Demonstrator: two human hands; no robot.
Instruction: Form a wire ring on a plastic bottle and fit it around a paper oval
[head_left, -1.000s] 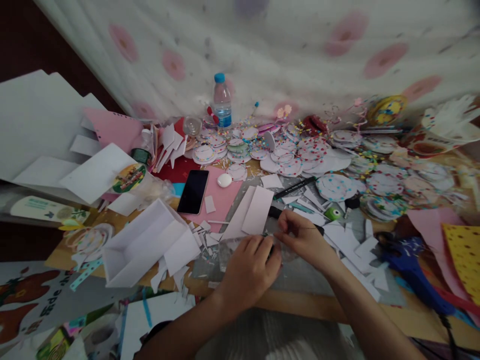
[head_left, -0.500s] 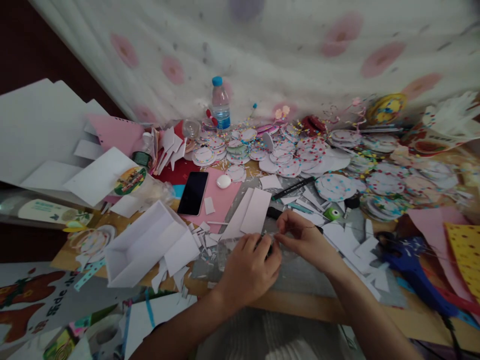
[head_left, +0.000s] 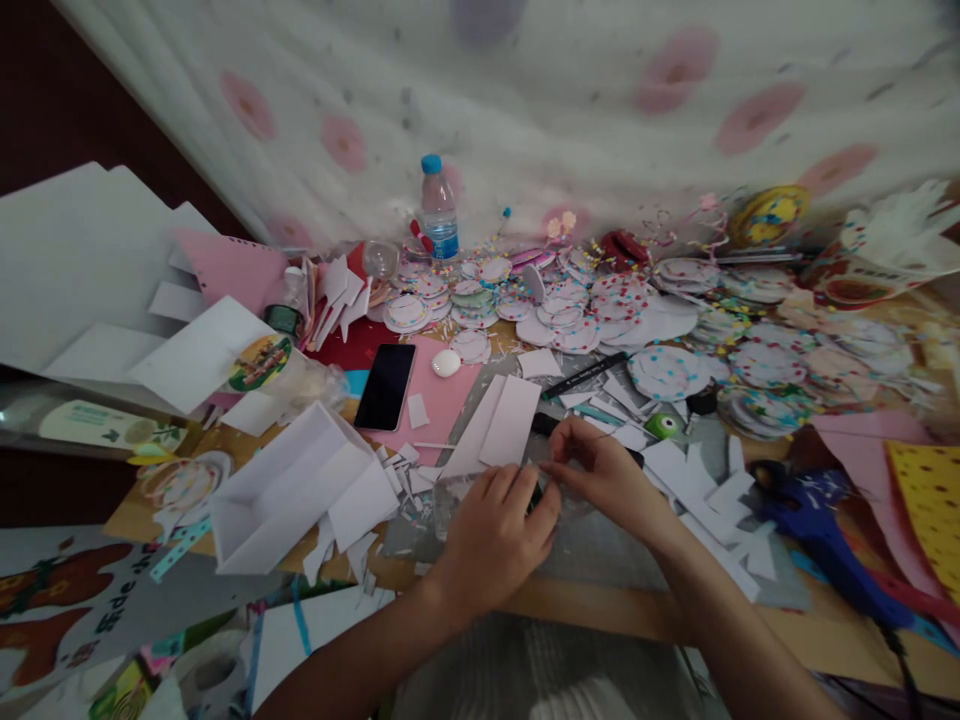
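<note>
My left hand (head_left: 499, 530) lies over a clear plastic piece (head_left: 448, 500) near the table's front edge, its fingers curled around something small and dark that is mostly hidden. Touching or nearly touching its fingertips, my right hand (head_left: 592, 470) is closed in a pinch; what it pinches is too small to name. Both hands are above the grey mat (head_left: 615, 560). Just behind them are white card strips (head_left: 510, 420) and a dark marker-like stick (head_left: 585, 376).
A white open box (head_left: 292, 490) and a black phone (head_left: 385, 386) are to the left. Decorated paper discs (head_left: 667, 372) pile up along the back, near a water bottle (head_left: 439, 215). A blue glue gun (head_left: 825, 530) lies at right among paper scraps.
My right hand has shifted slightly left, its fingertips closer to my left hand. My left hand has barely moved.
</note>
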